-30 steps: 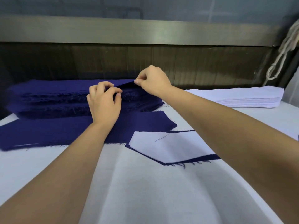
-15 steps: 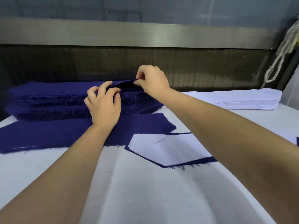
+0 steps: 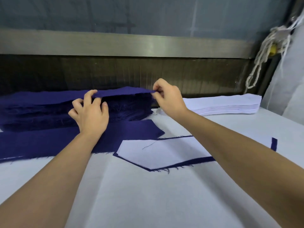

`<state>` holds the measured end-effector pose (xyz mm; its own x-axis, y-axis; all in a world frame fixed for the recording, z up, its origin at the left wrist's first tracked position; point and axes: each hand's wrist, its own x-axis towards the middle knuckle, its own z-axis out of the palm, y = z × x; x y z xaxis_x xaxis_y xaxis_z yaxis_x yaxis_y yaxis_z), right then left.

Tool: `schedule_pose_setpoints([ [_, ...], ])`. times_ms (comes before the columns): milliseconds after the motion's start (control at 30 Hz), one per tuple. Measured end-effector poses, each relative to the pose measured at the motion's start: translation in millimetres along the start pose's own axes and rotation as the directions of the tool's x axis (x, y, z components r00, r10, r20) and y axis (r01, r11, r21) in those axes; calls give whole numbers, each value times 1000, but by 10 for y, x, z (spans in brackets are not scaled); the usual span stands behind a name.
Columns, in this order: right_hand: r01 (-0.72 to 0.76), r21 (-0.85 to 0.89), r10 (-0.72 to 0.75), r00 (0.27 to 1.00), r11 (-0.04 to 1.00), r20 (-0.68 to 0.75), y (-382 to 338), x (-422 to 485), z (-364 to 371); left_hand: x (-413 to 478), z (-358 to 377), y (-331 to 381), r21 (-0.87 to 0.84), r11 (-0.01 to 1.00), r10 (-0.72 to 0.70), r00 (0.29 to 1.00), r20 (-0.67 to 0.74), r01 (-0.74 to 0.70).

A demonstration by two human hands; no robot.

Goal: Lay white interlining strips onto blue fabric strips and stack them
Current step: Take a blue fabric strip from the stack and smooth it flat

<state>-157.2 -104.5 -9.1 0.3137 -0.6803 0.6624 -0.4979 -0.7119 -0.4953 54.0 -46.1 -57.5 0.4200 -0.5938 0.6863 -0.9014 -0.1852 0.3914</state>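
Strip (image 3: 125, 92) runs left-right; left hand (image 3: 91, 116) grip and right hand (image 3: 167, 97) grip pinch it.

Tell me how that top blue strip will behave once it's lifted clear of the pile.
Probably floppy: the top blue strip curves between the left hand and right hand and drapes onto the blue pile. Likely light, since fingertip pinches alone hold it up. Frayed edges may snag.

fabric stack (image 3: 49, 111) left – interlining stack (image 3: 227, 104) right, layered strip (image 3: 158, 152) in front
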Motion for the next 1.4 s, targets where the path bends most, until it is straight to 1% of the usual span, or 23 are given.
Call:
schedule_pose_setpoints([
  [100, -76, 22, 77, 996, 997, -43, 234, -186, -288, -51, -40, 101, 27, 999, 33, 999, 18, -34],
  [233, -172, 94, 183, 975, 981, -125, 521, -431, -719, -119, -97, 253, 40, 992, 117, 993, 33, -118],
  [333, -219, 120, 236, 960, 968, -153, 690, -633, -1016, -150, -114, 296, 91, 982, 153, 982, 108, -163],
  [433, -269, 73, 277, 948, 960, -158, 821, -816, -1259, -190, -163, 330, 160, 966, 176, 970, 170, -203],
  [500, -291, 88, 302, 936, 953, -179, 872, -927, -1383, -246, -209, 348, 233, 922, 270, 945, 183, -309],
  [567, -317, 140, 340, 917, 938, -207, 903, -1027, -1471, -321, -265, 366, 270, 843, 429, 884, 185, -465],
  [633, -350, 172, 384, 890, 921, -246, 951, -1107, -1546, -382, -338, 383, 233, 772, 568, 807, 164, -591],
  [733, -444, 233, 497, 821, 865, -281, 1053, -1173, -1633, -450, -457, 395, 174, 600, 768, 623, 148, -781],
  [800, -514, 325, 594, 770, 794, -232, 1113, -1205, -1647, -504, -533, 392, 150, 500, 838, 520, 165, -853],
  [833, -546, 363, 635, 746, 755, -199, 1129, -1220, -1646, -540, -563, 388, 131, 479, 850, 496, 176, -868],
  [900, -589, 391, 683, 712, 707, -164, 1143, -1248, -1639, -633, -617, 374, 86, 484, 849, 491, 196, -871],
  [933, -595, 394, 691, 705, 700, -163, 1139, -1251, -1633, -672, -635, 361, 55, 502, 839, 501, 212, -863],
  [967, -593, 395, 691, 702, 702, -173, 1131, -1259, -1629, -717, -650, 354, 10, 542, 817, 529, 229, -840],
  [1000, -595, 382, 689, 701, 707, -184, 1122, -1265, -1627, -749, -653, 344, -55, 605, 782, 579, 232, -794],
  [1033, -600, 360, 686, 702, 714, -191, 1119, -1271, -1624, -778, -647, 334, -136, 688, 723, 655, 218, -713],
  [1067, -611, 343, 689, 700, 713, -187, 1119, -1274, -1620, -794, -631, 319, -238, 772, 633, 747, 203, -589],
  [1100, -620, 350, 699, 693, 702, -176, 1117, -1276, -1613, -797, -608, 306, -353, 829, 520, 831, 200, -434],
  [1133, -628, 373, 714, 681, 683, -161, 1107, -1280, -1606, -794, -582, 300, -450, 849, 404, 889, 215, -277],
  [1167, -632, 409, 731, 667, 658, -146, 1100, -1283, -1601, -783, -562, 306, -506, 850, 300, 925, 234, -147],
  [1200, -635, 449, 749, 650, 629, -130, 1092, -1287, -1599, -772, -543, 320, -541, 840, 214, 944, 252, -46],
  [1267, -637, 525, 787, 608, 565, -108, 1091, -1283, -1600, -745, -503, 338, -576, 813, 113, 946, 304, 89],
  [1333, -635, 579, 822, 559, 511, -113, 1097, -1280, -1603, -740, -470, 323, -563, 805, 55, 923, 380, 184],
  [1400, -608, 668, 856, 510, 429, -85, 1080, -1276, -1622, -740, -466, 309, -570, 768, -12, 898, 441, 291],
])
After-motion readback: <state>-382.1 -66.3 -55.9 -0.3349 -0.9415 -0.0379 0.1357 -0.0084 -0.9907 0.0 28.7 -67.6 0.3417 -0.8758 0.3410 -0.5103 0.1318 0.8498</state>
